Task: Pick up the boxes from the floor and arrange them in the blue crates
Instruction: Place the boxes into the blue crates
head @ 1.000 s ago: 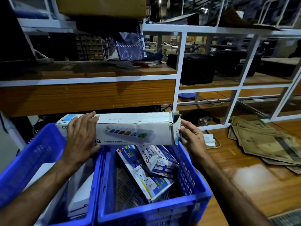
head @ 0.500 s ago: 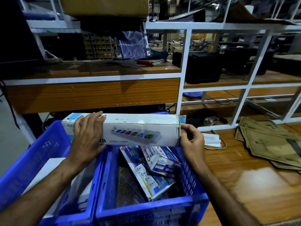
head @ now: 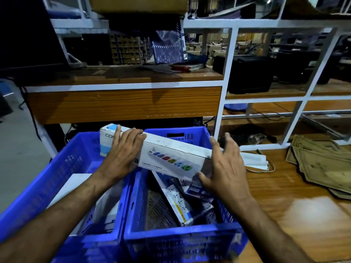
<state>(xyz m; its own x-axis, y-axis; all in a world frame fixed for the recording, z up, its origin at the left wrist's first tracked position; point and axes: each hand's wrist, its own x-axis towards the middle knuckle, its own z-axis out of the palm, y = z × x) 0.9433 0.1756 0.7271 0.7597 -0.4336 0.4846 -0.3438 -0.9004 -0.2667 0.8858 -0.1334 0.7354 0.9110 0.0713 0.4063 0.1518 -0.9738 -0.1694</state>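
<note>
Two blue crates side by side on the floor: left crate [head: 57,168] with white boxes inside, right crate [head: 182,242] with a couple of smaller printed boxes [head: 178,205] leaning in it. Long white power-strip box [head: 171,158] tilted across both, low end over the right crate. Left hand [head: 123,154] wrapped over its upper end, gripping. Right hand [head: 226,168] at the lower end, fingers spread, thumb under the corner; contact hard to tell.

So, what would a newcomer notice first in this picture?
The long white box in the middle, tilted down to the right and held by the left hand above two blue crates. The right hand is at its lower end. Flattened cardboard lies at the right.
</note>
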